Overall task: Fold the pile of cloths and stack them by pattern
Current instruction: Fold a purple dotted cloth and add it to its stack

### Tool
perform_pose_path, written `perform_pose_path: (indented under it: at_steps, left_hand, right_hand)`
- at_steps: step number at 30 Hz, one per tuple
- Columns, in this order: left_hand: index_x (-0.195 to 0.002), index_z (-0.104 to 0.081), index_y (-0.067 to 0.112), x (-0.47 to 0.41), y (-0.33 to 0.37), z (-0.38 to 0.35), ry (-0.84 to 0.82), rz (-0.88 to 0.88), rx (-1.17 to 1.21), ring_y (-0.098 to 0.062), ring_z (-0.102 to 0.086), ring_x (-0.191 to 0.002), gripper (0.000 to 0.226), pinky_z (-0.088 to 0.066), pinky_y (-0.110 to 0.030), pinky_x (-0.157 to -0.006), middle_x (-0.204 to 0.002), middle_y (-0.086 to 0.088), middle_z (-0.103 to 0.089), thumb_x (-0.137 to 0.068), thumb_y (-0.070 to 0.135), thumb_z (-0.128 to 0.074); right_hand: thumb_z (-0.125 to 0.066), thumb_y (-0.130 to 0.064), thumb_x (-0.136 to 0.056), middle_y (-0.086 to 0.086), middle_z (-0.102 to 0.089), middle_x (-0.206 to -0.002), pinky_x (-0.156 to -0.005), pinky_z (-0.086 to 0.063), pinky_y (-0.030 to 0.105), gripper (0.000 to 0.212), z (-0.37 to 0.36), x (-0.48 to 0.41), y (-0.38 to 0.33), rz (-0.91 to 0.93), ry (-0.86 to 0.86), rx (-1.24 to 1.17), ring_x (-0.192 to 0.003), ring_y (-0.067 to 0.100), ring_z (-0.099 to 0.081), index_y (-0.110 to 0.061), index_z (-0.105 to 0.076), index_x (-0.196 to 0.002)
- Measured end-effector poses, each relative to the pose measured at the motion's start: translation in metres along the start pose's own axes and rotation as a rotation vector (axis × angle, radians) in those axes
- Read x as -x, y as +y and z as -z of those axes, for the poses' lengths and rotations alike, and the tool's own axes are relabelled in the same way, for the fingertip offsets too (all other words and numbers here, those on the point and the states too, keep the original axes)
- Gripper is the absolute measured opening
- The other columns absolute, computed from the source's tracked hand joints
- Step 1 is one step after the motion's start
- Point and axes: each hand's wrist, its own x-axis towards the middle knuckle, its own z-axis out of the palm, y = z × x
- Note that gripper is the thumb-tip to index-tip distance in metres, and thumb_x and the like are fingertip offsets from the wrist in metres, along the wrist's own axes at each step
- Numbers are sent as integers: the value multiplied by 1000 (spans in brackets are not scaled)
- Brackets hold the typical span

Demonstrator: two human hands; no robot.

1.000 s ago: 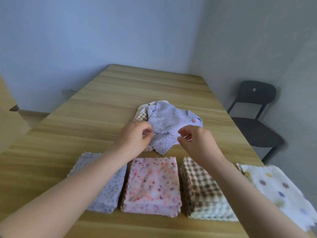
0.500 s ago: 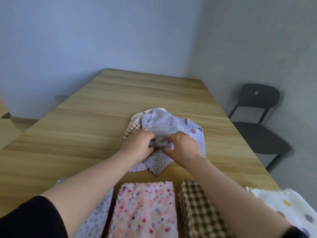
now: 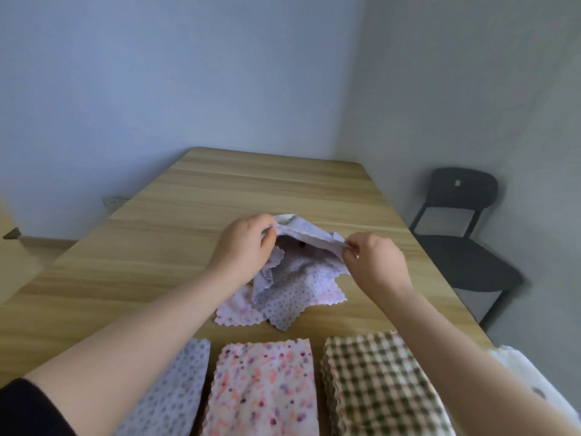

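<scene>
Pinched between left hand (image 3: 243, 247) and right hand (image 3: 377, 262), the lavender dotted cloth (image 3: 292, 291) hangs from its top edge onto the table (image 3: 188, 247) below the grip. Nearer than the grip sit the checked stack (image 3: 374, 382), the pink floral stack (image 3: 264, 388) and the lavender stack (image 3: 176, 394).

A black chair (image 3: 465, 228) stands right of the wooden table (image 3: 176, 247), near grey walls (image 3: 471, 89).

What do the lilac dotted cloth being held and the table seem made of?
The lilac dotted cloth: soft, thin fabric, perhaps microfibre; it droops in limp folds, matte, with zigzag-cut edges. The table: pale wood or wood-look laminate; straight grain lines, smooth, faint sheen.
</scene>
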Motion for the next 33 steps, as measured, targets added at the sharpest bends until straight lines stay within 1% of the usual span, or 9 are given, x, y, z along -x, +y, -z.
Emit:
perform_pose_path:
  at_steps: [4, 12, 16, 18, 20, 22, 24, 30, 33]
  left_hand:
    - [-87, -69, 10, -4, 18, 29, 104, -45, 47, -21, -58, -71, 17, -39, -29, -62, -77, 0, -66, -91, 18, -55]
    - [-77, -68, 14, -4, 70, 95, 247, 52, 197, -9, -41, -49, 18, -31, -22, -51, -54, 3, -50, -91, 25, -63]
    - [-65, -56, 0, -3, 91, 122, 342, 71, 277, -10, -29, -49, 38, -22, -20, -48, -51, 5, -33, -89, 28, -67]
    - [-60, -47, -2, 1, 101, 134, 375, 78, 326, -8, -25, -49, 46, -20, -21, -47, -49, 6, -26, -88, 27, -68]
    - [-57, -38, 2, 7, 108, 140, 359, 87, 364, -8, -23, -50, 50, -18, -24, -49, -51, 7, -24, -88, 27, -69]
    - [-56, -36, 3, 13, 108, 139, 290, 136, 403, -9, -25, -52, 53, -22, -27, -53, -54, -1, -26, -86, 31, -70]
    - [-58, -40, -2, 20, 103, 132, 207, 222, 482, -15, -30, -55, 56, -25, -28, -58, -57, -6, -29, -82, 38, -71]
    - [-66, -51, -6, 53, 103, 113, 60, 425, 677, -16, -38, -53, 44, -35, -30, -59, -54, -5, -36, -90, 28, -66]
    - [-68, -61, 4, 71, 120, 114, 3, 459, 803, -10, -43, -46, 33, -42, -24, -54, -48, 4, -47, -90, 27, -66]
  right_hand:
    - [-53, -9, -86, -1, -39, -50, -45, -25, 26, 25, 46, 8, 4, -40, 147, -120, -56, 27, -37, -11, -46, -62]
    - [-56, -7, -88, -4, -31, -45, -45, -21, 30, 49, 129, 34, -12, -54, 368, -280, -48, 13, -25, -21, -30, -49]
    - [-64, -13, -83, 0, -29, -50, -49, -21, 30, 39, 164, 47, -15, -51, 431, -389, -56, 14, -22, -7, -37, -56]
    - [-66, -18, -82, 6, -38, -51, -50, -24, 27, 27, 179, 59, -17, -72, 433, -497, -57, 12, -28, -13, -62, -56]
    - [-64, -18, -83, 12, -46, -54, -50, -27, 26, 21, 190, 71, -20, -80, 427, -610, -56, 11, -34, -20, -73, -65]
    - [-65, -19, -86, 12, -57, -57, -53, -35, 26, 30, 193, 84, -22, -100, 407, -713, -56, 12, -43, -31, -72, -59]
    - [-67, -23, -88, 13, -66, -65, -57, -42, 29, 27, 190, 94, -21, -148, 365, -761, -61, 16, -54, -25, -70, -61]
    - [-61, -27, -91, 14, -66, -75, -54, -43, 26, 26, 161, 120, -18, -315, 254, -886, -67, 15, -54, -6, -72, -80]
    - [-56, -24, -93, 15, -72, -89, -71, -55, 40, 21, 155, 135, -24, -316, 235, -971, -78, 24, -68, -11, -73, -90]
